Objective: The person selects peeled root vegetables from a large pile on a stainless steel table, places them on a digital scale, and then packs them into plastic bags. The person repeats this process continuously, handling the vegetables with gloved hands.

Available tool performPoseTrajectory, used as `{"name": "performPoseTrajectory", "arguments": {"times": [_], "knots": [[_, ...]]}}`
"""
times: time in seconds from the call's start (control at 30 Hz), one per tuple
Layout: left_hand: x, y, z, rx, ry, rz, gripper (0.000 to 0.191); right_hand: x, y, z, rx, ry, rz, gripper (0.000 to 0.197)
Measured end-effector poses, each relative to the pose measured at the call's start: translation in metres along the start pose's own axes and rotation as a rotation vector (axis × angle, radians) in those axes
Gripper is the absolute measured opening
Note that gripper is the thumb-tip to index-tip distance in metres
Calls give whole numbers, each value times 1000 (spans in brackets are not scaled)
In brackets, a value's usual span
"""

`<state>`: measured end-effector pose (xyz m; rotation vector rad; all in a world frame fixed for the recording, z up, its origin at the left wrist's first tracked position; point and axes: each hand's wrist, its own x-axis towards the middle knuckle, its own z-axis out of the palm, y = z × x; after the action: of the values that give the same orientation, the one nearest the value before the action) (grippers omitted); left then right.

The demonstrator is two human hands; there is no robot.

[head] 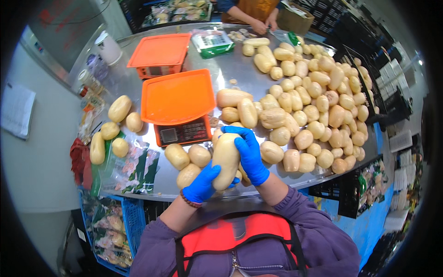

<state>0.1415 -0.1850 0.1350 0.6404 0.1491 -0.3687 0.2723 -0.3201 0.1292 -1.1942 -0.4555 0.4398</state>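
Note:
A long, pale, peeled root vegetable (226, 161) is held between my two blue-gloved hands, above the near edge of the steel table. My left hand (204, 181) grips its lower end, with a beaded bracelet at the wrist. Around its upper right side my right hand (250, 155) is closed. Several similar pieces (177, 156) lie just left of and beneath the hands. Beyond them stands a scale with an orange tray (178, 97) and a dark control panel (183, 131). To the right spreads a large heap of the same vegetables (311, 114).
A second orange scale (161, 50) and a green-and-white packet stack (213, 43) stand farther back. Printed plastic bags (133, 164) lie at left, near loose vegetables. A blue crate (133, 216) holds filled bags below. Across the table are another person's hands (264, 26).

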Motion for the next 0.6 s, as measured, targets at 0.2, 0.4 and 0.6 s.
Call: {"name": "performPoseTrajectory", "arguments": {"times": [0.2, 0.4, 0.6], "knots": [[30, 49, -6, 299, 242, 340, 75, -6, 2, -58, 18, 255, 141, 30], [95, 143, -123, 1461, 955, 724, 80, -72, 6, -104, -108, 322, 295, 31], [115, 163, -123, 1804, 1267, 385, 92, -113, 1, -156, -212, 498, 254, 31]]}}
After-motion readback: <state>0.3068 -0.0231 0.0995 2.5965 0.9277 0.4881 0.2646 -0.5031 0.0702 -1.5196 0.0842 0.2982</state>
